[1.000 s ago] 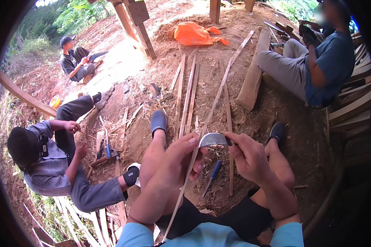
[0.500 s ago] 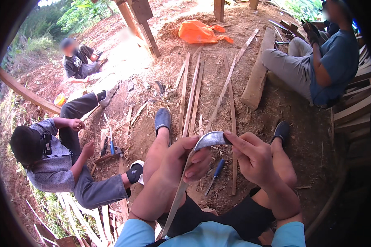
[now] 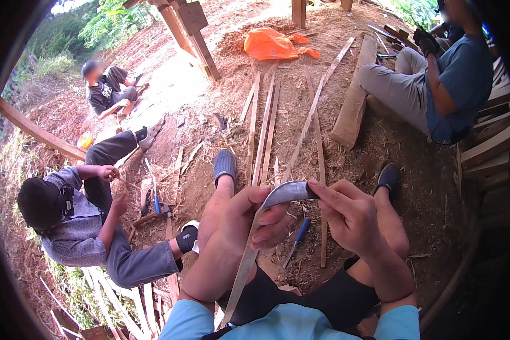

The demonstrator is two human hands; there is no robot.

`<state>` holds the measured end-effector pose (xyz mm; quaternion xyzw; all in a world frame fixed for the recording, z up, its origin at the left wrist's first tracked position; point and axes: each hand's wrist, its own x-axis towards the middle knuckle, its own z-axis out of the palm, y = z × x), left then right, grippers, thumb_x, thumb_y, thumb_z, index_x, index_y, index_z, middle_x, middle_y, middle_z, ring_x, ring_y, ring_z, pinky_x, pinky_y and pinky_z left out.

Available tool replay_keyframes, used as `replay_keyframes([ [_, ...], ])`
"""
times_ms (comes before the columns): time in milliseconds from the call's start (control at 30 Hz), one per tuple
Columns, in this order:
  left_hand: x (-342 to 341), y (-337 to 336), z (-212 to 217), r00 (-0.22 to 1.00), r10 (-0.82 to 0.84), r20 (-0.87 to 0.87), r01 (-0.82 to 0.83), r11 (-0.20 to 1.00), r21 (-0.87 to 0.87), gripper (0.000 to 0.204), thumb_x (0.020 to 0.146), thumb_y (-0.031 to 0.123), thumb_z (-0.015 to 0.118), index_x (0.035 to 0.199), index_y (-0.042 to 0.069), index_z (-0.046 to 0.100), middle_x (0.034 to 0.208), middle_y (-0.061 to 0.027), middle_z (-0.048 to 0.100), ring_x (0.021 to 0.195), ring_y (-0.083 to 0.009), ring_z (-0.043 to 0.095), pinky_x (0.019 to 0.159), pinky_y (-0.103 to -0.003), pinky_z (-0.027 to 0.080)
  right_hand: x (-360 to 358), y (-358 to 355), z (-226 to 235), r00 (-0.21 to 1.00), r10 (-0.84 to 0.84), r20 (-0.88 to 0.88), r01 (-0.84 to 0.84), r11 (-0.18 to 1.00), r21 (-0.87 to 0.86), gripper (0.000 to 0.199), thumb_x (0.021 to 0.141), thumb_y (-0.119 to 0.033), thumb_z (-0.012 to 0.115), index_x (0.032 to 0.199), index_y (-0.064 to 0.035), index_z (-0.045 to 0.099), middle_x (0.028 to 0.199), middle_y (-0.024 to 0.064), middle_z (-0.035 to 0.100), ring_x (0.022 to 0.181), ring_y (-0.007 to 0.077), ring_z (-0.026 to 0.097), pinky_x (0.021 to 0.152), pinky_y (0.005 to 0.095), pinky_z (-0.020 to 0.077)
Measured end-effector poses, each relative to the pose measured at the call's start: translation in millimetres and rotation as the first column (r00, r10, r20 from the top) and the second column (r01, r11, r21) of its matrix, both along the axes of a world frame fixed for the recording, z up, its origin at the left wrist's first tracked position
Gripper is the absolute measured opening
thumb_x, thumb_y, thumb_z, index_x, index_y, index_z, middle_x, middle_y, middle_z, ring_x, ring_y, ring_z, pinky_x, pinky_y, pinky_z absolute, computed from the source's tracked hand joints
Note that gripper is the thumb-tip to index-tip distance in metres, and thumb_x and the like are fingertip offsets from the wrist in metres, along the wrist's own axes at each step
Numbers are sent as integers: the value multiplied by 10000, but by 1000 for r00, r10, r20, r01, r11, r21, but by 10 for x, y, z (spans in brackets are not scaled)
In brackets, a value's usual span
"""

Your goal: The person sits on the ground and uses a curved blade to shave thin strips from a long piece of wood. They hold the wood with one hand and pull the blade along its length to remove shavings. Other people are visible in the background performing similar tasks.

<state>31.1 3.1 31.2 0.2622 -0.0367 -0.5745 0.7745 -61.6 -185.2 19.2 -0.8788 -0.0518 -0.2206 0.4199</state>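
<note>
My left hand [image 3: 241, 226] is wrapped around a long thin strip of bamboo [image 3: 245, 266] that runs down toward my chest. My right hand [image 3: 351, 218] pinches the far end of a curved grey knife blade [image 3: 286, 194], which lies across the top of the strip by my left thumb. Both hands hover above my bare knees as I sit on the dirt. My dark shoes [image 3: 225, 165] point away from me. A blue-handled tool [image 3: 296, 242] lies on the ground between my legs.
A person in grey [image 3: 79, 226] sits on the ground to my left among split slats. Another person [image 3: 442, 79] sits on a plank at the right, a third one [image 3: 105, 88] farther back. Long wooden slats [image 3: 263, 130], an orange bag [image 3: 272, 44] and posts lie ahead.
My hands have stayed together on the strip and blade, with the blade sliding slightly along the strip. The view has tilted a little, and the person at my left has shifted an arm.
</note>
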Motion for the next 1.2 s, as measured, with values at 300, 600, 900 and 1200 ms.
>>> replay_keyframes([
  [300,-2,20,-19,1000,-2,5,2,1000,-20,438,903,393,333,562,123,382,413,-12,360,321,-105,294,323,-218,243,-6,21,-4,1000,-22,-12,21,1000,-23,340,802,-40,631,1132,-120,647,701,55,572,546,189,575,490,304,459],
  [600,6,72,-94,999,39,-11,-40,993,-111,419,930,335,317,629,80,458,460,-14,429,359,-104,368,372,-230,304,9,53,15,1000,-24,-15,24,1000,-4,329,810,-43,623,1128,-125,649,695,57,572,533,192,575,485,303,459],
  [900,-18,29,2,996,84,28,-84,996,9,422,912,359,363,580,103,409,429,-11,354,341,-114,303,360,-244,263,4,51,-22,999,-24,-39,24,1000,5,319,819,-51,615,1130,-119,646,698,66,571,531,195,573,481,309,455],
  [1200,-12,13,-47,994,103,38,-104,995,13,432,921,374,332,602,94,417,443,-13,353,339,-118,297,363,-246,262,15,42,-51,999,-19,-36,18,1000,-8,314,832,-64,604,1138,-120,640,694,72,568,528,208,570,480,315,455],
])
